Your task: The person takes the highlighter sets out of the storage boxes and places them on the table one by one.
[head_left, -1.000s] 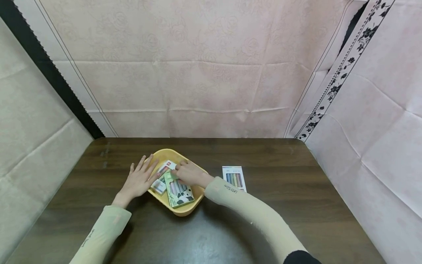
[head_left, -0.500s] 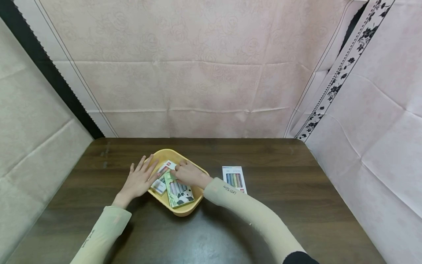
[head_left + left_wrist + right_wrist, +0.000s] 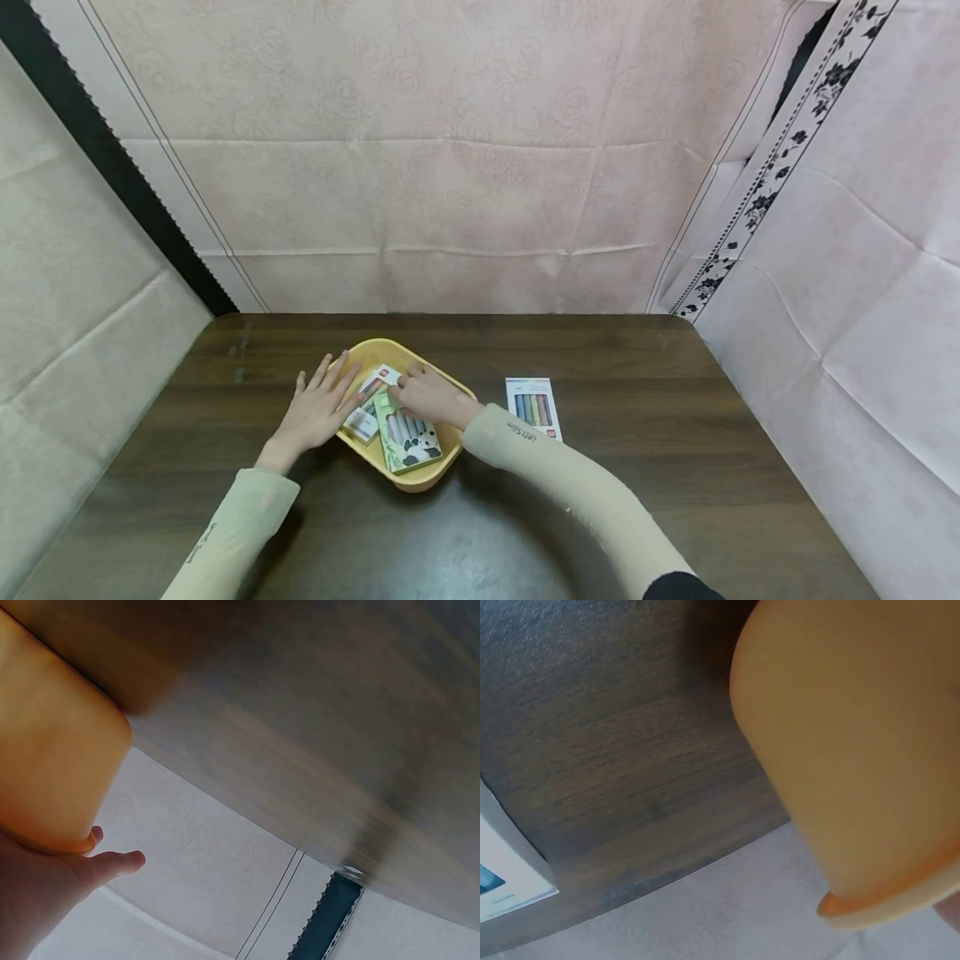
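A yellow plastic basket (image 3: 386,343) stands at an angle on the table. Inside lies a green panda-print box of pastel markers (image 3: 408,437), partly over a white marker box (image 3: 363,421). My left hand (image 3: 318,407) rests at the basket's left rim, fingers straight and spread; the left wrist view shows its thumb at the rim. My right hand (image 3: 435,396) reaches over the right rim and holds the upper end of the green box with bent fingers. Its thumb is mostly hidden. The right wrist view shows mainly the basket's outer wall (image 3: 840,750).
Another white marker box (image 3: 532,404) lies on the table right of the basket, partly behind the right sleeve. The dark wooden table (image 3: 600,350) ends at a pale patterned cloth (image 3: 465,208) behind, with more cloth at both sides.
My right hand and forearm have shifted very slightly left over the last second. The left hand, basket and boxes stay as they were.
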A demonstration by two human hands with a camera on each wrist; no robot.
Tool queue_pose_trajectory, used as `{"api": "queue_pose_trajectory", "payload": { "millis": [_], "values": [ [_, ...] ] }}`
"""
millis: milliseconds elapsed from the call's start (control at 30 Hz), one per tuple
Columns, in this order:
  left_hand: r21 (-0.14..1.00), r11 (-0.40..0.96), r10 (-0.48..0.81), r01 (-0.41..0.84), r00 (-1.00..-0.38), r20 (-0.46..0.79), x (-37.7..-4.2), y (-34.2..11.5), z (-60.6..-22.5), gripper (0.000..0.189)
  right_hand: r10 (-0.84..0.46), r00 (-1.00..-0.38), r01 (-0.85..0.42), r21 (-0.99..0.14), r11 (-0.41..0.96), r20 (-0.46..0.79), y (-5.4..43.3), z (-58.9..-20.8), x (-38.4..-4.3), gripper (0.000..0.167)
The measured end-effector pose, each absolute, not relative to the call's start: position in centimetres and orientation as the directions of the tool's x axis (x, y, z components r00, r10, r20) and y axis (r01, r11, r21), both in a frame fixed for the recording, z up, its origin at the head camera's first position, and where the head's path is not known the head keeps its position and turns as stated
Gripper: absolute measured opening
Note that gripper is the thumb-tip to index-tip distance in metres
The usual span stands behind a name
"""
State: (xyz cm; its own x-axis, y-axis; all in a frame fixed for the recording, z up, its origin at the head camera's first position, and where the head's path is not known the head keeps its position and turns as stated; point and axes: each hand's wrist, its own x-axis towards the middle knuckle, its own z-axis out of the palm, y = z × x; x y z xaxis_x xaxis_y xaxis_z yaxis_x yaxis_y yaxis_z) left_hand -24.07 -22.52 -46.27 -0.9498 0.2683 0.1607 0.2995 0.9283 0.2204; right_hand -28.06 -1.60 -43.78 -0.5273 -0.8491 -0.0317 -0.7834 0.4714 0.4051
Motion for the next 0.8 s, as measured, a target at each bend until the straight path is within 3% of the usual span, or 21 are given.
{"api": "queue_pose_trajectory", "payload": {
  "millis": [800],
  "values": [
    [0.200,0.929,0.278,0.311,-0.945,0.174,-23.98,-22.56,-46.23,0.059,-0.861,-0.509,-0.774,0.441,0.455,-0.005,-1.62,-43.79,-27.90,0.026]
  ]
}}
